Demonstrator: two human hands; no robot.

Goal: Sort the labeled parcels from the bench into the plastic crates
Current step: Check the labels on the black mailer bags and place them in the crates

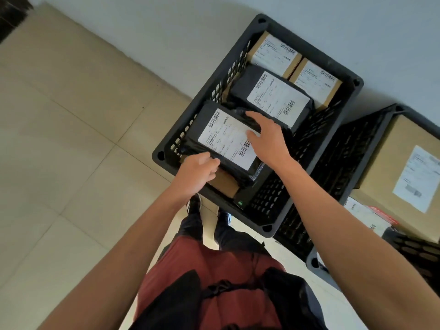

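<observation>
A black plastic crate point(240, 51) stands on the floor against the wall. At its near end lies a black-wrapped parcel point(204, 120) with a white label. My left hand point(198, 173) grips this parcel's near edge with curled fingers. My right hand point(267, 136) rests flat on its far right side, fingers straight. Behind it in the crate lie another black labeled parcel point(273, 96) and two brown cardboard boxes point(273, 52) point(316, 82) with labels. A brown box point(226, 184) shows under the held parcel.
A second black crate point(345, 148) stands to the right, holding a large labeled cardboard box point(404, 167) and a smaller parcel point(366, 215). Beige floor tiles point(71, 139) spread to the left. My legs and feet point(209, 220) are just before the first crate.
</observation>
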